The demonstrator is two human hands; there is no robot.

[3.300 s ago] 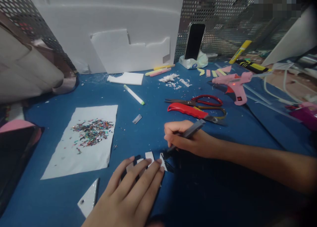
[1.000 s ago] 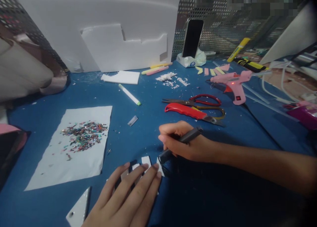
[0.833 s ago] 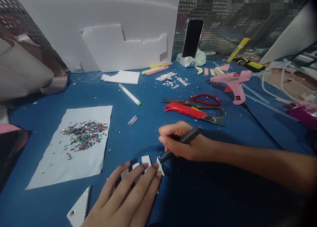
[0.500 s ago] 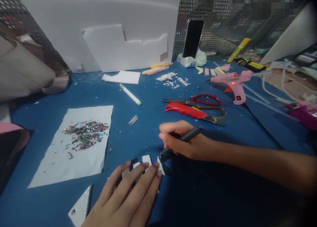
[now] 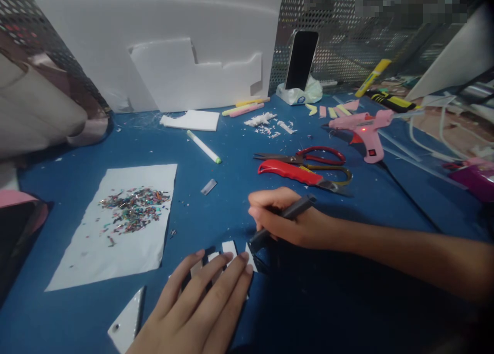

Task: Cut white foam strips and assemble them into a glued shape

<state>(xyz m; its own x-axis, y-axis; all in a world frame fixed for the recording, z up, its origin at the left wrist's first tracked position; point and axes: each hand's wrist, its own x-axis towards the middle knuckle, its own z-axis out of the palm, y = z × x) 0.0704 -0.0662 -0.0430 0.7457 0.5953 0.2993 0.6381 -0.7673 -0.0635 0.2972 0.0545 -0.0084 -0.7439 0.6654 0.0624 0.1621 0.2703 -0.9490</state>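
Observation:
My right hand (image 5: 285, 217) is closed round a dark grey marker (image 5: 299, 207), tilted with its lower end at a white foam piece (image 5: 250, 253). A black patch shows beside that end; I cannot tell if it is ink or part of the piece. My left hand (image 5: 204, 302) lies flat, fingers stretched over several small white pieces (image 5: 229, 247) and pressing them to the blue table (image 5: 216, 215). To its left lies a white triangular piece (image 5: 125, 323) with a small hole and a dark edge. The undersides of the pieces are hidden.
Shiny bits (image 5: 135, 207) lie on a white paper (image 5: 88, 261) at left. Beyond my right hand are a red-handled cutter (image 5: 289, 173), scissors (image 5: 324, 156) and a pink glue gun (image 5: 365, 127) with its cord. A phone (image 5: 302, 60) stands at the back near white foam board (image 5: 193, 122).
The view has shifted very slightly. Both hands and the marker hold nearly the same places.

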